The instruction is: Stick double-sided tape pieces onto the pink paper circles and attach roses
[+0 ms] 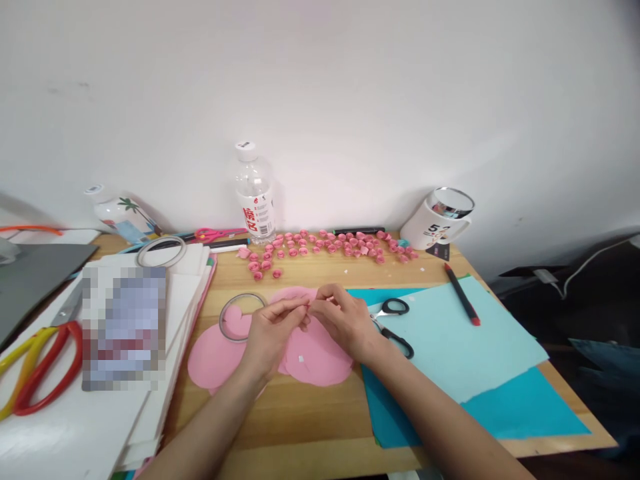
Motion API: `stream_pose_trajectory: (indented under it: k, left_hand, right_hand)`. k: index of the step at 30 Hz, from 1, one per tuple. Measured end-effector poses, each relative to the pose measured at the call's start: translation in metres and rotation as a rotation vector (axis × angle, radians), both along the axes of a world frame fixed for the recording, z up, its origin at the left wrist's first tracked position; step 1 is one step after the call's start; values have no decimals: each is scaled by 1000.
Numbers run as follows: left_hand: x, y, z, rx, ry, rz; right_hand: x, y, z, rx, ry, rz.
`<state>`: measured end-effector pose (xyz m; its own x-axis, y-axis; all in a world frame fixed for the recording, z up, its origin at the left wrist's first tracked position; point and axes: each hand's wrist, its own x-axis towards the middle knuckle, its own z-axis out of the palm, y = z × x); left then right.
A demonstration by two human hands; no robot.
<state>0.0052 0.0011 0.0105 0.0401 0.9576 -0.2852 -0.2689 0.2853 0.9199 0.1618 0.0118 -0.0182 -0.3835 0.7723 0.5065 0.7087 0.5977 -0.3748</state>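
Note:
Over a cluster of pink paper circles (320, 363), my left hand (270, 330) and my right hand (345, 317) meet, fingertips pinched together. Both are closed on something small, mostly hidden by the fingers; I cannot make out what it is. Beside my left hand a roll of tape (221, 319) lies on another pink paper piece (213, 360). Black-handled scissors (387, 333) rest just right of my right wrist, partly on blue paper (530, 413). Several small rolled pink paper roses (303, 251) are spread behind my hands.
A plastic bottle (259, 210) and a white mug (435, 223) stand by the wall. A red-and-black pen (463, 295) lies on light-blue paper (480, 340). Left are stacked white papers (65, 433), red-and-yellow scissors (75, 367) and a second tape roll (145, 261).

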Motion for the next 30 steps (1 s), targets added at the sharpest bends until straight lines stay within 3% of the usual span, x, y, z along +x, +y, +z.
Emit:
stream_pose_trajectory:
  k: [3,6,13,16,21,30]
  left_hand:
    - [1,0,0,-36,-93,-2]
    - [1,0,-1,-44,-147,25]
    - [-3,1,-4,39,-42,105]
    - [-4,1,-5,47,3,126]
    - [-2,0,-5,78,50,119]
    - [-1,0,-8,136,125,78]
  right_hand:
    - [-3,2,-2,25,100,31]
    - [-8,1,1,-71,310,31]
    - [-13,0,15,-742,730,5]
    - [-16,-1,17,-926,863,33]
    - [-22,-5,16,-1035,996,24]
    - [-21,-4,14,-1055,1081,-1]
